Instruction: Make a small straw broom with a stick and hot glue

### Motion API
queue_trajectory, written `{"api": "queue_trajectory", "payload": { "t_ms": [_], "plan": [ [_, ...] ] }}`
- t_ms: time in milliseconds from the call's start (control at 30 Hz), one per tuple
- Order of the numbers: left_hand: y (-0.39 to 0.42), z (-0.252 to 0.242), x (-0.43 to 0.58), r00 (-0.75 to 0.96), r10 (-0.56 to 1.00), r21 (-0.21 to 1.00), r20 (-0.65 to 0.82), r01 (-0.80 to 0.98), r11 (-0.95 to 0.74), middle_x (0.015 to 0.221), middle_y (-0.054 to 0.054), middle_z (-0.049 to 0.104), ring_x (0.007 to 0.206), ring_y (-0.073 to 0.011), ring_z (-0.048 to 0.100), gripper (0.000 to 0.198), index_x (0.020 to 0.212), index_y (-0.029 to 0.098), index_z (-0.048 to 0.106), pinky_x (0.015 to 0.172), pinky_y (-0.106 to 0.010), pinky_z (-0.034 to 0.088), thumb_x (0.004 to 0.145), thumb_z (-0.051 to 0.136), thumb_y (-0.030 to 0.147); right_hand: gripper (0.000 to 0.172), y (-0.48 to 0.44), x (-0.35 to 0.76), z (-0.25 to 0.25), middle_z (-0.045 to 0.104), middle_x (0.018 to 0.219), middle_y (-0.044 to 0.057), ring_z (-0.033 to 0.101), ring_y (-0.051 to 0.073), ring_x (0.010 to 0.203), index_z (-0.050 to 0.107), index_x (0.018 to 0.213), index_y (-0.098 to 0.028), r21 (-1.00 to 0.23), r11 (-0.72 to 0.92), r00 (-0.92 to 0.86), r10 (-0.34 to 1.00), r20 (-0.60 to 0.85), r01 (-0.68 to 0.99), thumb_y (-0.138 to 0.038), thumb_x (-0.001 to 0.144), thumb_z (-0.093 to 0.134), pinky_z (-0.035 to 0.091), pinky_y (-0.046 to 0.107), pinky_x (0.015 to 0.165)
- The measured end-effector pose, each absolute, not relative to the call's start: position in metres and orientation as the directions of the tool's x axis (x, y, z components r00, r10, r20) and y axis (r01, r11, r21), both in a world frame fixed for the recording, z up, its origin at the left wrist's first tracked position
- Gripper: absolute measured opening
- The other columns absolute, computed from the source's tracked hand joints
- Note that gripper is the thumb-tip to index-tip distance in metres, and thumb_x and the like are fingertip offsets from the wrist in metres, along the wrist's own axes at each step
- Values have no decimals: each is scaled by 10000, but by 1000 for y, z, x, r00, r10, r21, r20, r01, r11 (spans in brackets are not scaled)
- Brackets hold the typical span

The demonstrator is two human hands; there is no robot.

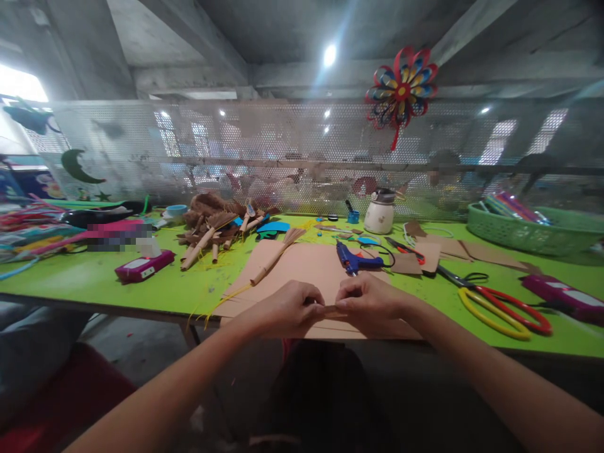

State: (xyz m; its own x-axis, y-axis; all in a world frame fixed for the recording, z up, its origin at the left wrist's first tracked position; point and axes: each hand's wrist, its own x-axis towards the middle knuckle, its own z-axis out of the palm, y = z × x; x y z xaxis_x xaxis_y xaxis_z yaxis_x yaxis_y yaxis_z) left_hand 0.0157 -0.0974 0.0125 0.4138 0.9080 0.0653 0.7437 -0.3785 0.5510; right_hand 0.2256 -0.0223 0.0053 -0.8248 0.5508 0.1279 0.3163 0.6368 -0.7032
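My left hand and my right hand meet over the front edge of the brown paper sheets. Between their fingertips both pinch a narrow strip of brown paper. A rolled paper tube with a fringed end lies on the sheets beyond my left hand, yellow string by its lower end. The blue glue gun rests just beyond my right hand, nozzle toward me.
Scissors with red and yellow handles lie at right, near a green basket. Brown paper tubes are piled at back left, near a purple box. A white jar stands behind.
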Motion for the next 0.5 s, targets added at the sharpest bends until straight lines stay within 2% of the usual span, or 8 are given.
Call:
{"api": "queue_trajectory", "payload": {
  "t_ms": [133,267,500],
  "plan": [
    [-93,11,17,422,902,548,95,734,-401,735,-27,660,638,-130,533,308,844,148,673,533,-216,336,848,457,368,196,-25,223,11,678,748,26,581,137,688,705,823,-133,-664,686,-843,515,154,298,-279,789,580,429,210,603],
    [-89,14,18,451,886,558,109,710,-430,761,-32,669,672,-135,556,281,851,145,671,564,-211,357,835,480,350,213,-26,222,16,659,708,28,557,128,658,702,787,-124,-642,704,-834,523,176,305,-301,798,585,404,202,575],
    [-89,20,11,507,858,548,90,694,-467,769,-33,667,668,-126,539,272,877,133,677,566,-202,362,819,512,341,200,-24,224,15,604,645,3,502,107,603,679,765,-109,-700,654,-853,507,125,286,-275,795,571,372,200,548]
  ]
}}
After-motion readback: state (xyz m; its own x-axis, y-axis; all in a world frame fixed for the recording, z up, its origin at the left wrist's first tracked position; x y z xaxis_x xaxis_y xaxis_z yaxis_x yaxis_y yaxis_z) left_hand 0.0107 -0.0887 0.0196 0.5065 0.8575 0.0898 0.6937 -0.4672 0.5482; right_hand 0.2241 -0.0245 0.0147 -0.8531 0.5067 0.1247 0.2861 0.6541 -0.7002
